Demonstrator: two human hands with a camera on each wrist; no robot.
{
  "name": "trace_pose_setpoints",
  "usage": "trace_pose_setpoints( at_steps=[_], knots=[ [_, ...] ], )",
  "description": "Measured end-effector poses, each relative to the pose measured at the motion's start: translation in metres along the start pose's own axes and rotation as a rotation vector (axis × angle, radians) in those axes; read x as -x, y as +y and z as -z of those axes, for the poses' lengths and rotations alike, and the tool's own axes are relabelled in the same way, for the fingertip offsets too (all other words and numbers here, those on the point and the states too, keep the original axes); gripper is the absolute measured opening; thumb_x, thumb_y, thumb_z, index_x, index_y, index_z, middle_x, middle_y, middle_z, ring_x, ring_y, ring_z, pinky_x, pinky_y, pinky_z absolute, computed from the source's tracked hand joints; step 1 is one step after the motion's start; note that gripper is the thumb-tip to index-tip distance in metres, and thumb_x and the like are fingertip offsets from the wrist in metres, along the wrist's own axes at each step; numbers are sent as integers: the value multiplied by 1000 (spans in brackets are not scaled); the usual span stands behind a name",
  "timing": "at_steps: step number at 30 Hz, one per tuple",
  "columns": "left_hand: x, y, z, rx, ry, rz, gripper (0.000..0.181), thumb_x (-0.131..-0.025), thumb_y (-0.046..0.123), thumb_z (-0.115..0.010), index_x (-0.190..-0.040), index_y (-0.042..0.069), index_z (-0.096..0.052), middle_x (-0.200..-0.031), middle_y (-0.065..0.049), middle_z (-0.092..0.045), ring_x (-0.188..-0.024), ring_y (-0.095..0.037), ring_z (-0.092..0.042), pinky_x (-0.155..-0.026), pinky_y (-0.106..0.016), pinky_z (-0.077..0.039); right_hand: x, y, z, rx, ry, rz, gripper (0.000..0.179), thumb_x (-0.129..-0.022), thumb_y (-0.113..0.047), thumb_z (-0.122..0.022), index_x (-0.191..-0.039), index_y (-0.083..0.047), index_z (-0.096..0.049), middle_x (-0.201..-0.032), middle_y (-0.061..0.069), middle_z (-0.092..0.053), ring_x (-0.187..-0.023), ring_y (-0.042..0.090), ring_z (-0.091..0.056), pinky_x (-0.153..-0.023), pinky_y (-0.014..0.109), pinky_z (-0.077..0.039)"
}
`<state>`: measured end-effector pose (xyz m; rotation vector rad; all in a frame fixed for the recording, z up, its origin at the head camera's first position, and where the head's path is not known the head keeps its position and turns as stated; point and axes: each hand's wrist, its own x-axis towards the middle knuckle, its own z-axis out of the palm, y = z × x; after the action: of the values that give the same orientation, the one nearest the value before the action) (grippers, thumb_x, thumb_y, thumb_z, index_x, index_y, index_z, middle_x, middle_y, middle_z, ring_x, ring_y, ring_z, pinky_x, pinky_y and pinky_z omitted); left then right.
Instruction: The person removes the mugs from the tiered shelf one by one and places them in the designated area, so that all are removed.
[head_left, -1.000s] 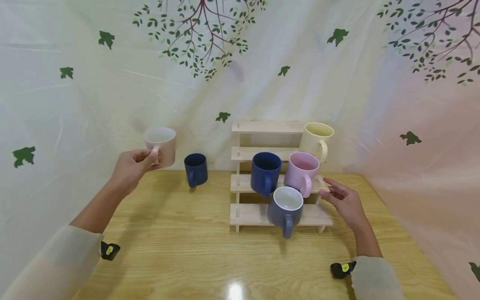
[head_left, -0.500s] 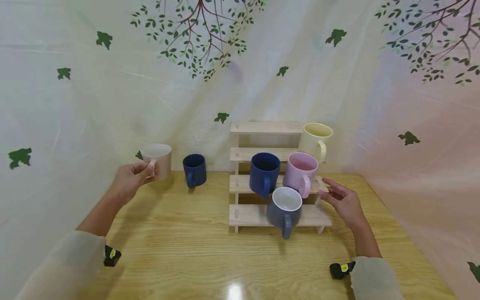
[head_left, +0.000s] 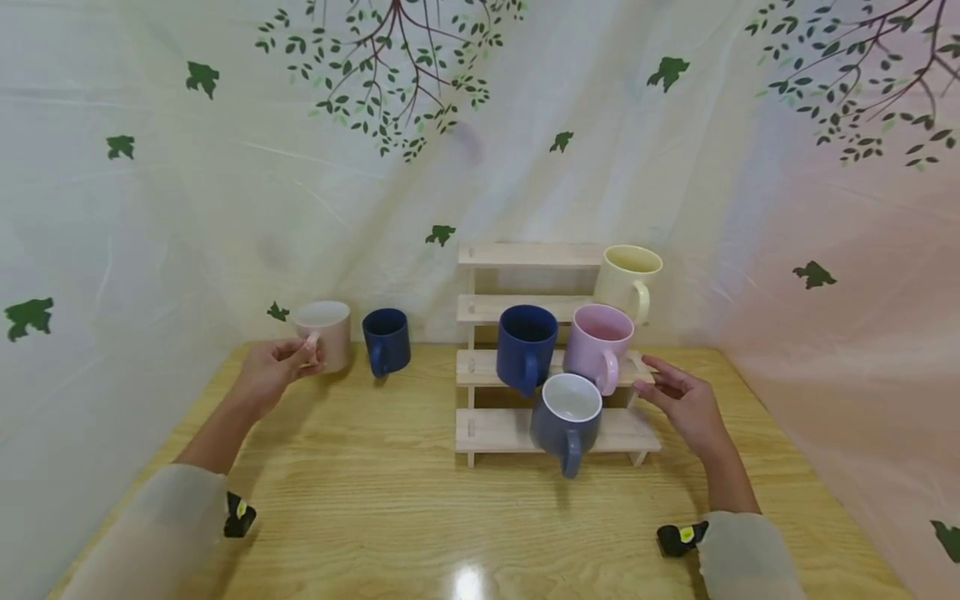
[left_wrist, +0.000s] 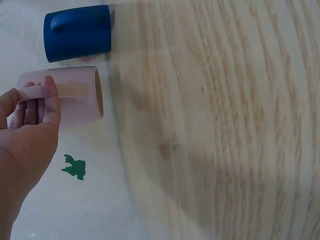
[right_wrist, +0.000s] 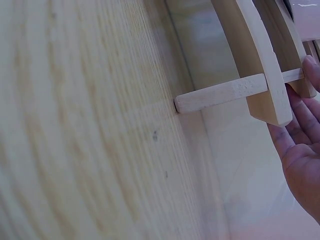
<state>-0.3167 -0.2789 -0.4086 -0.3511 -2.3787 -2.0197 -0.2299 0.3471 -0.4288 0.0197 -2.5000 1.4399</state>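
Observation:
At the back left of the table, my left hand (head_left: 279,372) pinches the handle of a pale pink mug (head_left: 339,340) between thumb and fingers. The mug is upright, just left of a small navy mug (head_left: 387,342); whether it touches the table I cannot tell. In the left wrist view, fingers pass through the handle of the pale pink mug (left_wrist: 75,107). My right hand (head_left: 686,408) holds the right end of a board on the tiered wooden rack (head_left: 491,429), thumb in front. The right wrist view shows fingers against the board end of the rack (right_wrist: 272,95).
On the rack stand a yellow mug (head_left: 628,279) high at right, a blue mug (head_left: 527,346) and a pink mug (head_left: 596,342) side by side, and a grey mug (head_left: 564,421) on the lowest board. A leaf-printed curtain (head_left: 337,225) hangs behind the wooden table (head_left: 360,500).
My left hand has lowered the pale pink mug from the air towards the table, then brought it slightly right, nearer the navy mug. The right hand stays at the rack.

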Motion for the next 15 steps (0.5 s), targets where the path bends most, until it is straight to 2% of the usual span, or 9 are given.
trace_pose_setpoints(
  at_steps=[4, 9, 15],
  knots=[
    [-4, -8, -4, 23, -8, -20, 49, -105, 18, -59, -125, -26, -52, -103, -4, -68, -96, -13, -71, -92, -33, -57, 0, 0, 1, 7, -2, -11, 60, -96, -40, -72, -148, -14, -56, -136, 19, -63, -101, -2, -60, -81, 10, -51],
    [-7, -13, -11, 105, -25, -44, 45, -104, 12, -59, -123, -28, -51, -102, -7, -69, -97, -16, -72, -91, -33, -58, 1, 0, 1, 11, -5, -13, 60, -97, -40, -72, -149, -14, -55, -137, 19, -62, -102, -2, -59, -82, 9, -50],
    [-8, -16, -14, 112, -23, -19, 44, -105, 14, -60, -123, -26, -53, -106, -11, -69, -99, -17, -71, -93, -36, -57, 0, 2, 1, 10, -5, -11, 60, -97, -39, -72, -148, -14, -56, -138, 18, -62, -102, -3, -59, -82, 9, -50]
  ],
)
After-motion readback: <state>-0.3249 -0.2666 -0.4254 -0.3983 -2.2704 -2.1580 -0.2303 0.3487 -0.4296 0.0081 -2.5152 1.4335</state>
